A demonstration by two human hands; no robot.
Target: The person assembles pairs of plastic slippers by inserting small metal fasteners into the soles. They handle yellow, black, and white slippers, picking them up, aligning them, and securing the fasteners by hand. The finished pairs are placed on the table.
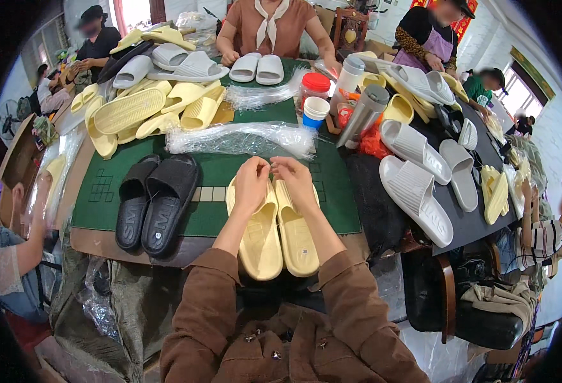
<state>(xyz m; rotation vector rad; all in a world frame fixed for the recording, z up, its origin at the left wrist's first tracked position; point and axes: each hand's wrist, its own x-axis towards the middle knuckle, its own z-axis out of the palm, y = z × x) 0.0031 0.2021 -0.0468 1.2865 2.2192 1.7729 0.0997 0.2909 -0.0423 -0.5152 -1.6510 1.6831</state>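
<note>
A pair of pale yellow slippers (260, 246) lies side by side at the table's near edge, toes away from me. Over their straps, my left hand (253, 183) and my right hand (295, 183) come together, fingertips bent inward and nearly touching. Both hands are closed in a pinch; whatever sits between the fingers is too small or hidden to name. A pair of black slippers (169, 207) rests to the left on the green mat (102, 214). Just beyond my hands lies a bundle of clear plastic strands (243, 140).
Yellow and grey slippers (131, 112) are heaped at the far left, with more grey slippers (415, 191) at the right. A steel flask (365, 115), paper cups (315, 112) and a red-lidded jar (314, 86) stand beyond my right hand. Across the table, a person (274, 25) faces white slippers (257, 68).
</note>
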